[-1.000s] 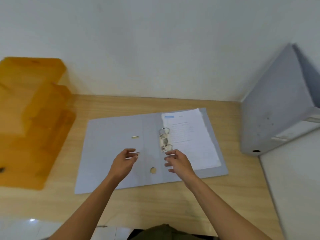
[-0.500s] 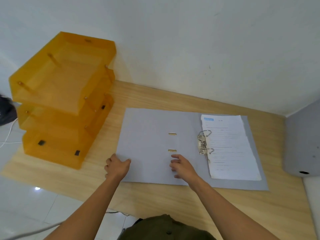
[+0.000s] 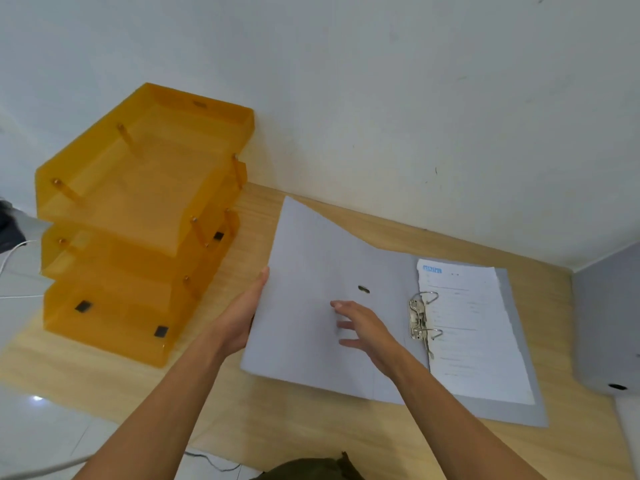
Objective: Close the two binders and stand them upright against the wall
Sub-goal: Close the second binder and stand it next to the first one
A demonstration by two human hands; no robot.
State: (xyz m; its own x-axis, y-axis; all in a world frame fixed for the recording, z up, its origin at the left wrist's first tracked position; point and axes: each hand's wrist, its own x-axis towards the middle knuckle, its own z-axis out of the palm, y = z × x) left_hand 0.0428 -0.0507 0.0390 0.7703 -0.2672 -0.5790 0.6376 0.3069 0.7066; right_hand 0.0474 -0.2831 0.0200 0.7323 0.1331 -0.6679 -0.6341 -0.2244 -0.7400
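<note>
A grey lever-arch binder (image 3: 311,258) lies open on the wooden desk (image 3: 311,427), with its metal rings (image 3: 423,318) and a stack of printed paper (image 3: 474,327) on its right half. Its left cover is tilted up off the desk. My left hand (image 3: 242,313) grips that cover's left edge from behind. My right hand (image 3: 367,329) hovers with spread fingers over the cover's inner face, left of the rings. A second grey binder (image 3: 606,320) stands closed at the desk's right edge, against the wall corner.
A stack of three orange translucent letter trays (image 3: 138,216) stands at the desk's left end, close to the raised cover. The white wall (image 3: 381,116) runs behind the desk. White floor and cables show at lower left.
My left hand has taken the cover's left edge and lifted it off the desk. My right hand rose off the cover. The view swung left, showing more of the trays.
</note>
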